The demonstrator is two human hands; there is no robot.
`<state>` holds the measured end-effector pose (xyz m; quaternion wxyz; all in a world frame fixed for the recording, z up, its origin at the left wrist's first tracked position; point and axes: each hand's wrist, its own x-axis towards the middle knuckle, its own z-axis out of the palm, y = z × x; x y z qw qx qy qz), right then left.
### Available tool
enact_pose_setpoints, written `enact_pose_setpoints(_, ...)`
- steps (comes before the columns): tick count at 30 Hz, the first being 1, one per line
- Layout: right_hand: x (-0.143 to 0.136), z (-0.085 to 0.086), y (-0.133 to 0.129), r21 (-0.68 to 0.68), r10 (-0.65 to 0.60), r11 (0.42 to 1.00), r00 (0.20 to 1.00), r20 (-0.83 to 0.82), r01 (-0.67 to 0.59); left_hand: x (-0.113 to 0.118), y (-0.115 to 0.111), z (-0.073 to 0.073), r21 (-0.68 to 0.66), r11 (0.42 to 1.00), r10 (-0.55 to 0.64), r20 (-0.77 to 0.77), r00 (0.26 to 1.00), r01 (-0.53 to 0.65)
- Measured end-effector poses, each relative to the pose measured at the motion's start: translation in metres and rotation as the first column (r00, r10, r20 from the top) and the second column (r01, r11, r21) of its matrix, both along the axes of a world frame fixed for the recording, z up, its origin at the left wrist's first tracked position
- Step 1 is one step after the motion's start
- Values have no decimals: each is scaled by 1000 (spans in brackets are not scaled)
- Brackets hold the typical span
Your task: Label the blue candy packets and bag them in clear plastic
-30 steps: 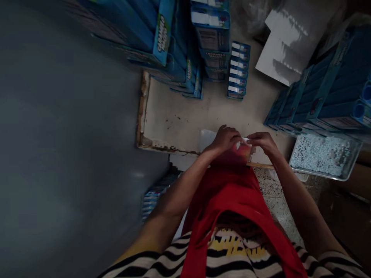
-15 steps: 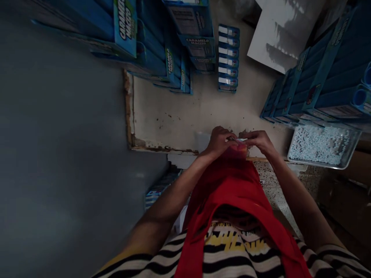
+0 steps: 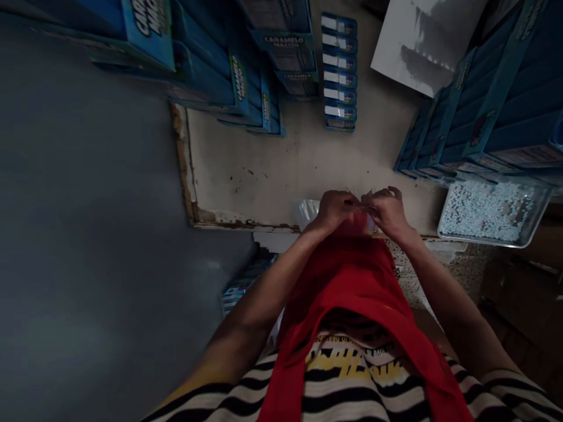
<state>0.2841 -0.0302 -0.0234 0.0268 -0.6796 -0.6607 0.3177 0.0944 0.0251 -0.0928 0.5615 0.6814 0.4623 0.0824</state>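
Note:
Near the front edge of the worn table (image 3: pixel 272 170), my left hand (image 3: pixel 335 210) and my right hand (image 3: pixel 386 210) come together with fingertips almost touching. Both pinch the top of a small clear bag (image 3: pixel 359 224) with pinkish-red contents, hanging in front of the red apron (image 3: pixel 352 269). My fingers partly cover the bag's upper edge. A clear plastic sheet or bag (image 3: pixel 308 212) lies just left of my left hand.
Blue boxes (image 3: pixel 292 58) are stacked at the back left, and more blue boxes (image 3: pixel 492 111) at the right. A row of small blue packs (image 3: pixel 339 76) stands between them. A clear tray (image 3: pixel 534 231) of small pale pieces sits at the right edge. White paper (image 3: pixel 422 47) lies behind.
My right hand has turned and closed in towards my left hand at the bag's top. The view has shifted slightly, and the boxes appear higher and further left.

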Motion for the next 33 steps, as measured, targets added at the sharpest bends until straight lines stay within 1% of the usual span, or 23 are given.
enact_pose_setpoints(2, 2, -4, 0, -32, -19, 999, 1000, -3, 19, -2, 2, 1, 11, 1000, 12, 4, 1000, -12)
enact_pose_setpoints(4, 7, -10, -1, -64, -75, 995, 995, -61, 71, -8, 4, 1, 16, 1000, 17, -7, 1000, -17)
enact_pose_setpoints(6, 14, -17, -3, -104, -134, 988, 974, -184, 117, -15, 3, 0, -35, 998, 42, -8, 999, -43)
enact_pose_setpoints(9, 21, -24, -7, -155, -189, 978, 921, -342, 143, -24, 1, -1, -161, 984, 90, 73, 993, -77)
enact_pose_setpoints(12, 23, -26, -11, -180, -197, 974, 909, -368, 138, -28, -1, -1, -198, 979, 71, 149, 986, -41)
enact_pose_setpoints(14, 22, -26, -13, -185, -176, 976, 921, -347, 117, -28, -1, -1, -137, 990, 36, 148, 988, -15)
enact_pose_setpoints(16, 20, -25, -14, -168, -146, 981, 935, -323, 95, -26, -1, 1, -14, 999, -37, 117, 992, 39)
enact_pose_setpoints(19, 20, -24, -15, -129, -130, 987, 946, -296, 96, -20, -1, 4, 177, 973, -152, 9, 988, 148)
enact_pose_setpoints(21, 23, -23, -15, -126, -123, 988, 958, -260, 92, -15, -1, 6, 236, 950, -195, -66, 979, 205)
enact_pose_setpoints(24, 26, -21, -13, -124, -81, 990, 985, -154, 62, -6, -1, 5, 223, 946, -211, -121, 970, 234)
enact_pose_setpoints(26, 26, -19, -12, -76, -43, 996, 994, -97, 36, 1, 1, 1, 190, 957, -202, -115, 973, 221)
enact_pose_setpoints(28, 23, -18, -10, -14, -4, 1000, 996, -93, 3, 6, 4, -4, 158, 962, -212, -95, 973, 225)
enact_pose_setpoints(30, 20, -21, -8, 20, 26, 1000, 993, -113, -24, 10, 6, -7, 140, 954, -254, -89, 963, 264)
enact_pose_setpoints(31, 19, -23, -7, 27, 31, 999, 993, -116, -28, 10, 6, -7, 148, 947, -272, -103, 957, 285)
enact_pose_setpoints(33, 19, -29, -6, 20, 14, 1000, 994, -111, -12, 6, 5, -4, 207, 929, -276, -162, 947, 306)
